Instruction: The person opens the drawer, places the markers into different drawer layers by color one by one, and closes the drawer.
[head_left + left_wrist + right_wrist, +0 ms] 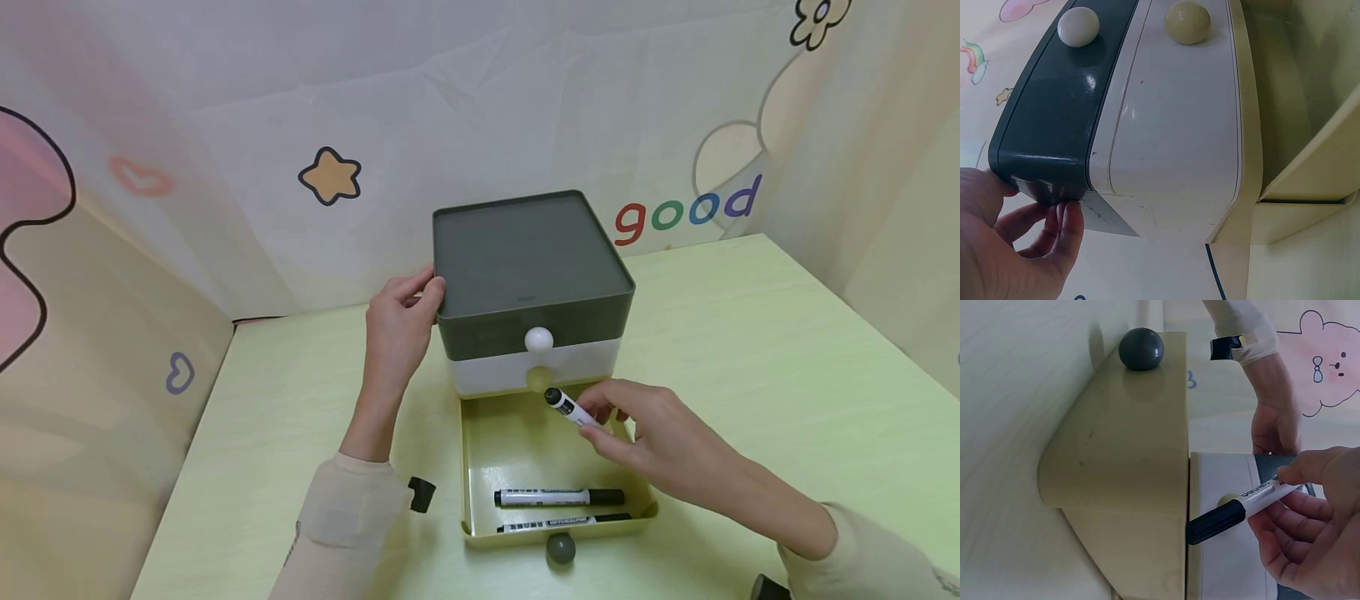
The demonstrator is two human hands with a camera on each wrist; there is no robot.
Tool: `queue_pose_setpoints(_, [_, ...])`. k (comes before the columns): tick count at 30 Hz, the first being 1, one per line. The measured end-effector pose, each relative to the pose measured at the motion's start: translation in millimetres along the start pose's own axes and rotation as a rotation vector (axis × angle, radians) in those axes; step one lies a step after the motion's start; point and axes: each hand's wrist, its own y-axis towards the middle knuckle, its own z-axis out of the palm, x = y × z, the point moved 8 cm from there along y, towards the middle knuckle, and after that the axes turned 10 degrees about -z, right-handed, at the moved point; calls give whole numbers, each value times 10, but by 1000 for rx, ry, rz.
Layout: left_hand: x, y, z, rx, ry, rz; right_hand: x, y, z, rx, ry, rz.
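Observation:
A small desktop drawer unit [528,258] has a dark grey top tier over a white one. Its lowest, yellow-green drawer [510,450] is pulled far out towards me. My left hand [400,329] rests on the unit's left side, fingers and thumb against the dark tier [1047,131]. Above the open drawer, my right hand [652,429] pinches a white marker [572,408] between thumb and fingers. The marker's black cap [1216,522] points away from the hand. Two more markers lie near the drawer front, one whole marker [543,497] and one marker [551,525] partly hidden by the front wall.
A white knob [538,339], a yellowish knob [539,379] and a grey knob [561,548] stick out from the drawer fronts. The pale green table [300,433] meets a printed cloth backdrop [247,200] behind the unit.

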Motion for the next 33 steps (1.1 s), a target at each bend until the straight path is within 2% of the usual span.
queue_pose_setpoints(11, [4, 5, 1, -1, -6, -8, -172, -55, 187, 102, 46, 91])
queue_pose_setpoints(33, [-2, -4, 2, -6, 5, 1, -278, -124, 376, 189, 62, 120])
